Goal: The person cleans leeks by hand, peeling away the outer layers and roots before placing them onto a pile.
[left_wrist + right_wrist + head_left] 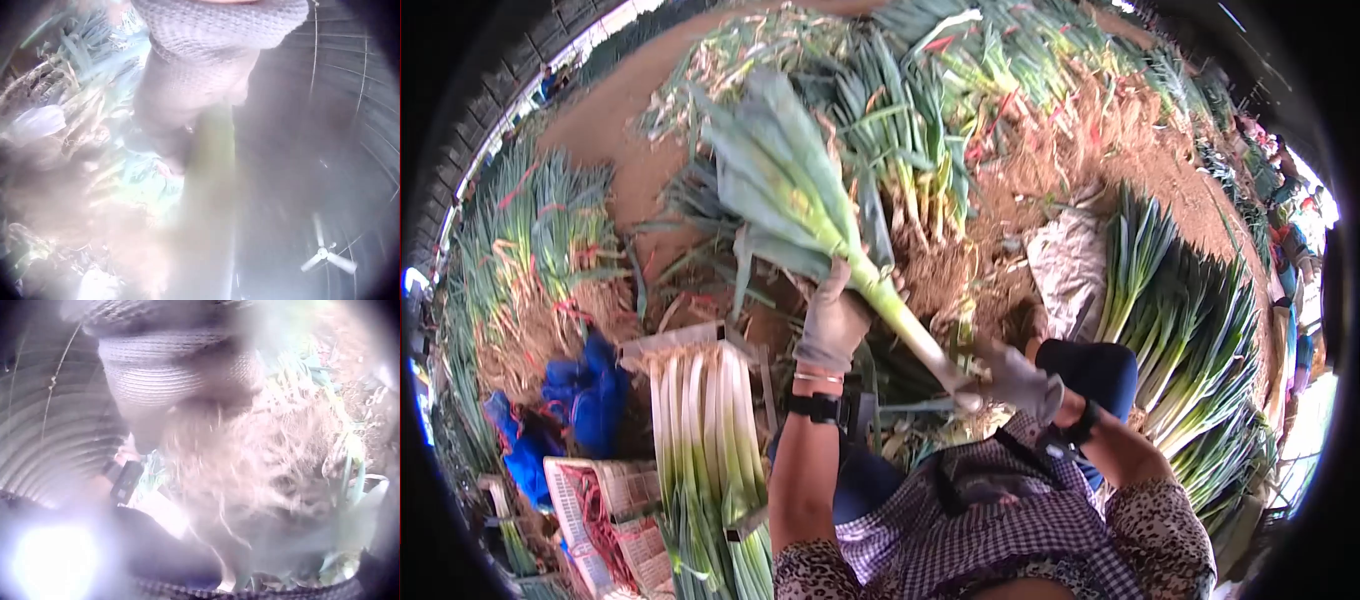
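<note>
A long leek (840, 240) with broad green leaves and a pale stalk slants across the middle of the head view. My gloved left hand (832, 318) grips the stalk just below the leaves. My gloved right hand (1012, 378) holds the root end near my lap. In the left wrist view the knit glove (206, 56) wraps a blurred greenish stalk (209, 206). The right wrist view shows the glove (175, 381) against a tangle of brownish roots (250, 469), blurred.
A rack of cleaned white leeks (705, 440) stands at my left. Piles of uncleaned leeks (920, 120) lie ahead on the dirt, more leeks (1190, 340) at the right. Blue cloth (570, 400) and a printed box (590, 500) sit at the lower left.
</note>
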`<state>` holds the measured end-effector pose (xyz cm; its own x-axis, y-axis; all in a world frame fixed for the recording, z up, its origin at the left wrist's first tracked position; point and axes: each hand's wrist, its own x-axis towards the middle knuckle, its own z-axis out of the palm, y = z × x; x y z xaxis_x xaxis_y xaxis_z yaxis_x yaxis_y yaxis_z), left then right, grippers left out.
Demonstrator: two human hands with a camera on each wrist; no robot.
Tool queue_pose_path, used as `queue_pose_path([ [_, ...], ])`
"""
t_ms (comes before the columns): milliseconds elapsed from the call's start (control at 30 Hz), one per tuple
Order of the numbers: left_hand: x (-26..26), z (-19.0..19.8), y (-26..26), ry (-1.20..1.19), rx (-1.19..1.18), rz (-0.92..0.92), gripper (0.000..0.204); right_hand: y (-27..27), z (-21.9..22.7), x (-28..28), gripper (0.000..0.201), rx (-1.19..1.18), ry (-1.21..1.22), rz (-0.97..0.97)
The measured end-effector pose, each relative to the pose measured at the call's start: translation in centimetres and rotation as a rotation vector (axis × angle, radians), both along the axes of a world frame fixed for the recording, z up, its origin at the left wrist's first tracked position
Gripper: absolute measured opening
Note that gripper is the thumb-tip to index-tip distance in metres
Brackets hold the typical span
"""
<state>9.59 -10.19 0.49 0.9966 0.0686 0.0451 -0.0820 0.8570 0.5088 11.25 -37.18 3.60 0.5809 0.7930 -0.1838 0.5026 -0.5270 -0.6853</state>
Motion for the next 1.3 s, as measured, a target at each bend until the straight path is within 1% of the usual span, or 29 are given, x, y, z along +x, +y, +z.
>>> queue_pose_path([
  [33, -0.6, 1.4, -0.4, 0.015, -0.048, -0.038, 0.057, 1.6, -0.1, 1.2, 0.063, 0.102, 0.073, -0.037],
  [67, -0.9, 1.5, -0.7, -0.032, -0.076, -0.06, 0.057, 3.1, -2.4, 2.5, 0.061, 0.351, 0.258, -0.121],
  [100, -0.8, 0.9, -0.7, -0.002, -0.039, -0.012, 0.057, 6.0, -2.5, 3.8, 0.059, 0.485, 0.382, -0.071],
  [133, -0.8, 0.4, -0.8, 0.023, -0.001, 0.034, 0.056, 8.2, 1.1, 3.0, 0.055, 0.375, 0.39, -0.146],
  [167, -1.0, 0.3, -1.0, -0.043, 0.145, 0.109, 0.054, 9.7, 1.2, 3.0, 0.055, 0.373, 0.487, -0.208],
  [233, -0.9, -0.9, -0.4, -0.012, 0.122, 0.107, 0.053, 12.7, 1.3, 2.9, 0.057, 0.379, 0.673, -0.349],
  [267, -0.9, -1.3, 0.1, -0.001, 0.115, 0.109, 0.052, 13.0, -1.3, 3.3, 0.055, 0.567, 0.69, -0.264],
  [300, -1.1, -1.0, 0.6, -0.001, 0.152, 0.147, 0.049, 13.4, -1.3, 2.9, 0.055, 0.582, 0.662, -0.27],
  [367, -1.6, -0.4, 1.8, 0.034, 0.005, 0.139, 0.046, 14.1, -1.6, 1.9, 0.056, 0.621, 0.613, -0.287],
  [400, -1.9, -0.4, 2.2, 0.056, -0.067, 0.125, 0.044, 14.3, -1.9, 1.3, 0.055, 0.69, 0.698, -0.292],
  [433, -1.9, -0.8, 2.5, 0.097, 0.031, 0.2, 0.041, 14.6, -2.2, 0.8, 0.054, 0.76, 0.78, -0.295],
  [500, -1.8, -1.6, 2.4, 0.141, 0.039, 0.257, 0.039, 15.2, -2.8, 0.5, 0.056, 0.852, 0.927, -0.319],
  [567, -2.3, -1.9, 2.1, 0.2, 0.042, 0.297, 0.036, 15.2, -4.7, 1.0, 0.058, 0.861, 0.957, -0.332],
  [600, -2.4, -2.6, 2.1, 0.182, 0.052, 0.3, 0.036, 15.2, -4.7, 1.1, 0.059, 0.866, 0.97, -0.336],
  [633, -2.5, -3.2, 2.2, 0.164, 0.062, 0.304, 0.035, 14.8, -4.6, 1.2, 0.06, 0.805, 0.988, -0.327],
  [733, -2.5, -3.7, 1.6, 0.173, 0.061, 0.415, 0.033, 14.6, -2.2, -0.3, 0.054, 0.779, 0.982, -0.34],
  [767, -2.8, -2.8, 1.3, 0.153, 0.071, 0.417, 0.032, 14.6, -1.0, -0.9, 0.047, 0.788, 0.977, -0.337],
  [800, -3.2, -1.5, 1.0, 0.139, 0.081, 0.416, 0.031, 14.7, -1.7, -1.0, 0.04, 0.792, 0.9, -0.37],
  [833, -3.5, -0.3, 0.6, 0.192, 0.119, 0.479, 0.03, 14.9, -2.4, -1.3, 0.038, 0.78, 0.772, -0.395],
  [867, -3.5, -0.1, 0.6, 0.226, 0.161, 0.53, 0.029, 14.9, -2.5, -1.8, 0.035, 0.762, 0.649, -0.424],
  [933, -3.2, 0.0, 0.9, 0.303, 0.244, 0.627, 0.027, 13.5, -2.2, -2.7, 0.034, 0.616, 0.643, -0.442],
  [967, -3.0, 0.1, 1.5, 0.31, 0.215, 0.642, 0.029, 12.9, -1.7, -3.1, 0.033, 0.544, 0.64, -0.446],
  [1000, -2.3, -0.8, 2.6, 0.251, 0.103, 0.651, 0.031, 12.0, -1.5, -4.0, 0.026, 0.644, 0.753, -0.488],
  [1067, -2.5, -1.7, 5.0, 0.194, 0.163, 0.678, 0.033, 7.9, -2.2, -3.7, 0.024, 0.471, 0.757, -0.533],
  [1133, -3.5, -0.6, 6.4, 0.112, 0.157, 0.674, 0.033, 2.0, -4.8, -1.4, 0.032, 0.109, 0.645, -0.368],
  [1167, -3.9, -0.4, 6.9, 0.065, 0.111, 0.668, 0.034, -0.9, -6.7, -0.3, 0.035, -0.035, 0.572, -0.27],
  [1200, -4.0, 0.2, 6.7, 0.028, 0.092, 0.74, 0.035, -3.3, -8.5, 0.5, 0.039, -0.175, 0.495, -0.17],
  [1267, -4.8, 1.3, 6.8, 0.017, 0.048, 0.693, 0.037, -5.7, -10.1, 1.5, 0.051, -0.758, -0.092, 0.101],
  [1300, -4.9, 1.0, 6.9, -0.007, 0.049, 0.646, 0.038, -4.3, -8.5, 1.9, 0.06, -0.611, -0.198, 0.072],
])
